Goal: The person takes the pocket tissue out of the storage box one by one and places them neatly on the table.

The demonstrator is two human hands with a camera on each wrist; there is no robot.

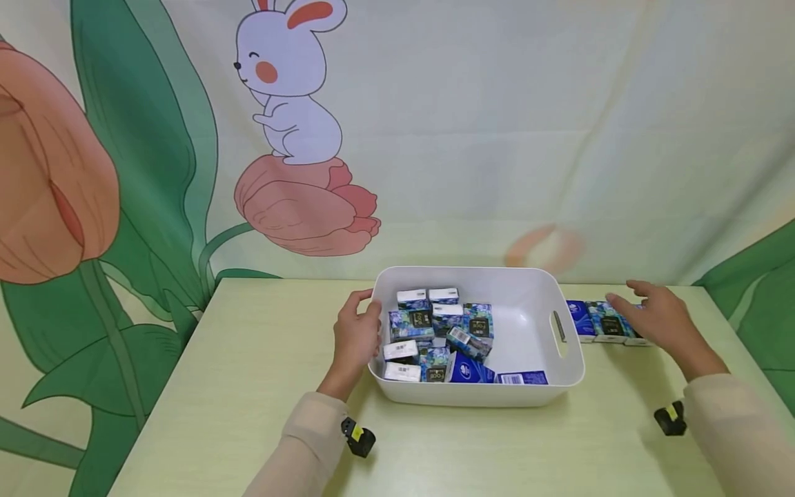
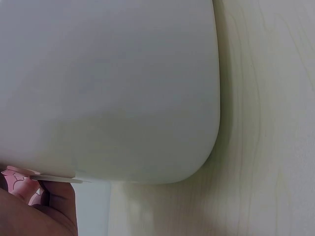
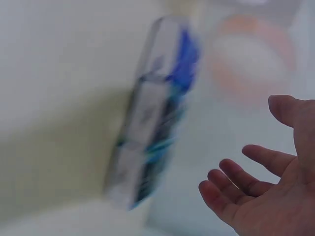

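White bin (image 1: pixel 472 395) is gripped by left hand (image 1: pixel 357 331); right hand (image 1: pixel 666 319) is held loose-fingered, empty, near tissue-pack row (image 1: pixel 605 323) right of bin. Row could be shoved if bin slides.

We wear long, plain sleeves in pale beige. Our left sleeve (image 1: pixel 304 442) has a wide cuff band with soft creases, and our right sleeve (image 1: pixel 735 428) ends in a smooth, rounded edge at the wrist. Beside each cuff we carry a small black camera: the left camera (image 1: pixel 365 442) is blocky with a yellow label, and the right camera (image 1: pixel 668 423) bears a yellow label too, any marks too small to read. Our left grip (image 1: pixel 357 338) and right grip (image 1: pixel 664 321) are bare hands.
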